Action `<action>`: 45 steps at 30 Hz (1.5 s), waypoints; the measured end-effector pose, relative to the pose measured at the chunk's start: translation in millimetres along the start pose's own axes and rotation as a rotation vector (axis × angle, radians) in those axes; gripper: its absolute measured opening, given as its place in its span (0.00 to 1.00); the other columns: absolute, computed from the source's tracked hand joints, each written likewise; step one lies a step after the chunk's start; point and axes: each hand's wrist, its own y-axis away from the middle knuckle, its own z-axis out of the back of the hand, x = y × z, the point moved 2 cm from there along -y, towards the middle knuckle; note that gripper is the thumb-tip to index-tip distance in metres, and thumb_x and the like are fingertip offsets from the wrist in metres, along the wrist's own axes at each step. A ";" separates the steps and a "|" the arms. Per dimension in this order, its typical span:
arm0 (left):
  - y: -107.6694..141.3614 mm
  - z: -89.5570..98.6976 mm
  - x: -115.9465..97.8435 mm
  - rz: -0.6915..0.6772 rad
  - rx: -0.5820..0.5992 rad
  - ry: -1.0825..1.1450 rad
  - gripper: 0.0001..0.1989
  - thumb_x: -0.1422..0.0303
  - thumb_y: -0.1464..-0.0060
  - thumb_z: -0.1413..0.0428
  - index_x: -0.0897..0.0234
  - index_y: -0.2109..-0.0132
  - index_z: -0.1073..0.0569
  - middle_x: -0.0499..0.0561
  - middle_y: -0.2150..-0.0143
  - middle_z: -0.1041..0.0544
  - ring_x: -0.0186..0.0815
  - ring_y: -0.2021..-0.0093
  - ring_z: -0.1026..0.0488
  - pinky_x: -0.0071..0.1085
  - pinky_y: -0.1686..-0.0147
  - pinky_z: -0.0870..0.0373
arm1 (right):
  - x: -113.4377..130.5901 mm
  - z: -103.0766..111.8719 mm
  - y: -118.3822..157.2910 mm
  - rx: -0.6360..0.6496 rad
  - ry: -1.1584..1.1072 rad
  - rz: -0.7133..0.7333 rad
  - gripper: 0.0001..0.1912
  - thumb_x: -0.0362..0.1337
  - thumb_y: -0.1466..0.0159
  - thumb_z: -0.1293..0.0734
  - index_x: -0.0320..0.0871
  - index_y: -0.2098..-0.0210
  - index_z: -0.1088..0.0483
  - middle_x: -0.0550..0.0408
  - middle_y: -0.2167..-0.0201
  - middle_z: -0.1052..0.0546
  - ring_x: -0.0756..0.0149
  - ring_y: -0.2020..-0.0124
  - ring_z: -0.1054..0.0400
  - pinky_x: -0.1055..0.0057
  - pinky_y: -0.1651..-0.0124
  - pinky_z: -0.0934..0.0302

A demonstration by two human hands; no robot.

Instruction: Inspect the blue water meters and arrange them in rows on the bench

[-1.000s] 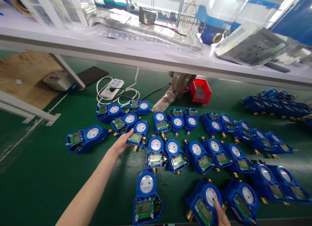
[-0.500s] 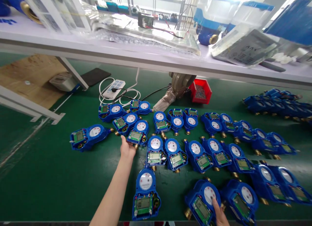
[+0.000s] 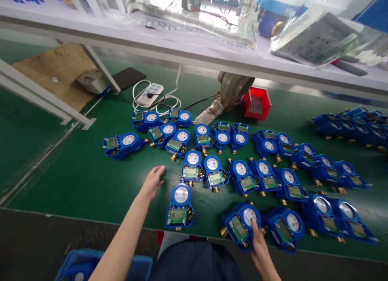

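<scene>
My left hand (image 3: pixel 153 181) is raised over the green bench top with its fingers loosely apart and nothing in them. Just beyond it lies a blue water meter (image 3: pixel 178 143) with a white dial and an open display box. Near the bench's front edge, my right hand (image 3: pixel 260 244) grips another water meter (image 3: pixel 241 225), its thumb on the dial and the other fingers hidden underneath. Between my hands sits a single water meter (image 3: pixel 181 206), display towards me. A neighbouring water meter (image 3: pixel 285 228) lies just right of my right hand.
Several more water meters (image 3: pixel 263 174) stand in rows, with a stacked group (image 3: pixel 348 125) at far right. Behind are a red parts bin (image 3: pixel 257 104), a power strip (image 3: pixel 150 95) and a grey machine (image 3: pixel 233 89). A white shelf (image 3: pixel 169 44) overhangs the bench. A blue crate (image 3: pixel 139 267) sits below.
My left hand has let go of the water meter in the back cluster and drawn back towards me. My right hand keeps its grip. The view has tilted down, showing the floor and crate.
</scene>
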 end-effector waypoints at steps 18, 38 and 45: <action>74.2 33.6 78.7 0.015 0.284 -0.130 0.24 0.51 0.54 0.41 0.63 0.56 0.23 0.56 0.59 0.20 0.46 0.57 0.24 0.36 0.58 0.27 | -5.5 7.0 -6.6 0.001 -0.076 -0.105 0.46 0.52 0.52 0.28 0.48 0.39 0.46 0.53 0.45 0.29 0.52 0.46 0.34 0.58 0.46 0.35; -94.7 118.1 -105.3 0.141 0.383 -0.250 0.22 0.62 0.57 0.35 0.69 0.56 0.26 0.61 0.64 0.19 0.44 0.68 0.21 0.35 0.70 0.22 | 4.0 -12.2 0.3 -0.159 -0.036 -0.178 0.47 0.57 0.51 0.31 0.41 0.39 0.45 0.46 0.47 0.27 0.44 0.46 0.36 0.53 0.47 0.35; -91.6 114.2 -117.2 0.216 0.366 -0.333 0.25 0.59 0.59 0.35 0.68 0.55 0.27 0.62 0.62 0.20 0.47 0.64 0.21 0.41 0.66 0.22 | -3.3 -1.6 1.0 -0.144 -0.067 -0.151 0.48 0.56 0.54 0.28 0.43 0.39 0.43 0.48 0.45 0.30 0.47 0.42 0.40 0.55 0.43 0.39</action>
